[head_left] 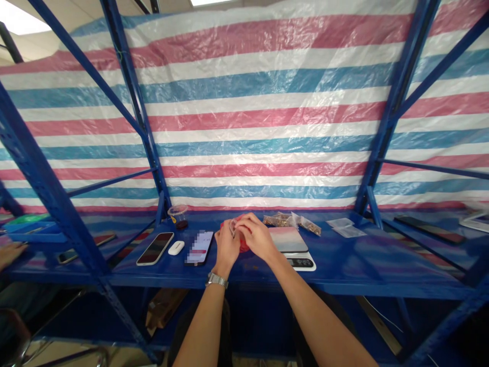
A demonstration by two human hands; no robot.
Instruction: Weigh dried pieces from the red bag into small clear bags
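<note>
My left hand (226, 243) and my right hand (255, 233) are close together at the front middle of the blue shelf. Their fingers are closed on what looks like a small clear plastic bag (233, 226), mostly covered by the hands. Beneath and behind them is a red container or bag (243, 246), whose full shape is hidden. Just right of my right hand lies a digital scale (301, 263) with a flat metal top. Behind the scale are several clear bags (282, 220) of small brownish pieces.
On the left are a phone with a lit screen (200, 247), a white earbud case (176, 248), another phone (155, 248) and a clear cup (179, 217) with dark contents. Flat clear bags (346, 227) lie right. Blue uprights (385, 117) frame the shelf. A co-worker's hand (11, 253) shows far left.
</note>
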